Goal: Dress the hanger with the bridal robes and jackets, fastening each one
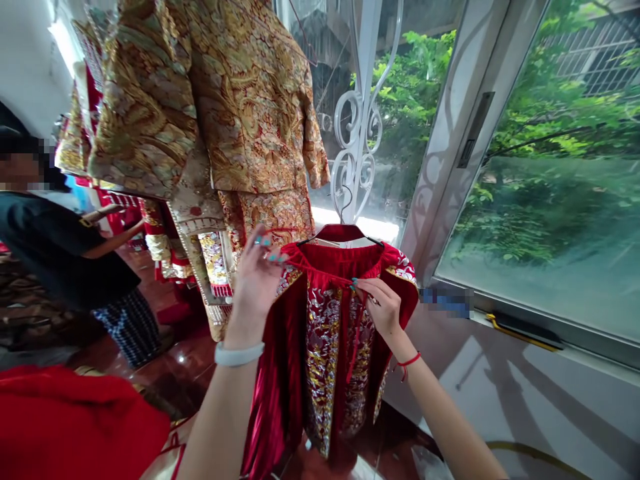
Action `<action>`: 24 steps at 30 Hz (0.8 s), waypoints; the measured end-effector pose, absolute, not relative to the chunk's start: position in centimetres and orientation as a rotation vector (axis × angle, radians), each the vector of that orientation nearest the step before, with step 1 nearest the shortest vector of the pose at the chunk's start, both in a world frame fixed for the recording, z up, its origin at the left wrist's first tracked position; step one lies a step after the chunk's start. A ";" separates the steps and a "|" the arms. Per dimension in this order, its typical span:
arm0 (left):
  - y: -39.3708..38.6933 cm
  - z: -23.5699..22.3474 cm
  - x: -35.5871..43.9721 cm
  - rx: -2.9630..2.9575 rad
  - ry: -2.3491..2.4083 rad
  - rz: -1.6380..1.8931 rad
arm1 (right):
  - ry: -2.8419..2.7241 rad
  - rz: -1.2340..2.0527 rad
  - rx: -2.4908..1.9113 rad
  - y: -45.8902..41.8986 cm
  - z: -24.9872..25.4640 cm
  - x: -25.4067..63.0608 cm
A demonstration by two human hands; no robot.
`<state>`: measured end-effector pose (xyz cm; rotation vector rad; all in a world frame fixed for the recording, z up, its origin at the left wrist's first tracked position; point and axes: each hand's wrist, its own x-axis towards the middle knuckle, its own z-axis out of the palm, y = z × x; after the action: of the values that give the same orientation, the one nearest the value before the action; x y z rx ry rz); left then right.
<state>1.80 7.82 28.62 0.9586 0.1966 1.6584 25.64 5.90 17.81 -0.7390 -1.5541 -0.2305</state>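
A red velvet skirt (280,373) with silver and gold embroidered panels (320,360) hangs by its gathered waistband (320,275) from a dark hanger (340,232). My right hand (383,307) is closed at the front of the waistband, pinching the red drawstring (356,333), whose loose end dangles below. Raised at the left end of the waistband, my left hand (255,283) has its fingers bent together, slightly blurred. A thin red strand beside those fingertips looks like the same cord. The hanger's hook meets the white scrolled ironwork (353,153).
A gold brocade jacket (250,100) hangs close on the left, with more garments behind it. Farther left stands a person in a dark shirt (55,233). Red cloth (75,420) lies at the lower left. A framed window (540,200) borders the right side.
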 end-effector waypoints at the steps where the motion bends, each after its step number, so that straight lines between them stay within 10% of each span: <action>1: 7.7 28.5 0.6 0.936 0.188 1.739 | -1.522 -0.167 -0.753 5.7 17.6 25.6; 9: 7.7 22.9 -4.3 0.635 0.568 1.731 | -1.134 0.258 -1.075 6.7 17.2 27.6; 16: 9.1 27.1 -8.2 0.623 0.474 1.926 | -1.155 0.039 -1.154 5.8 21.6 31.5; 24: 11.7 18.7 -8.4 0.548 0.958 1.760 | -1.436 0.024 -1.217 4.9 17.6 31.1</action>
<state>-8.36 11.74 18.73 0.5483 0.9578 1.7602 31.07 4.93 17.64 -1.2175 -1.4358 0.0239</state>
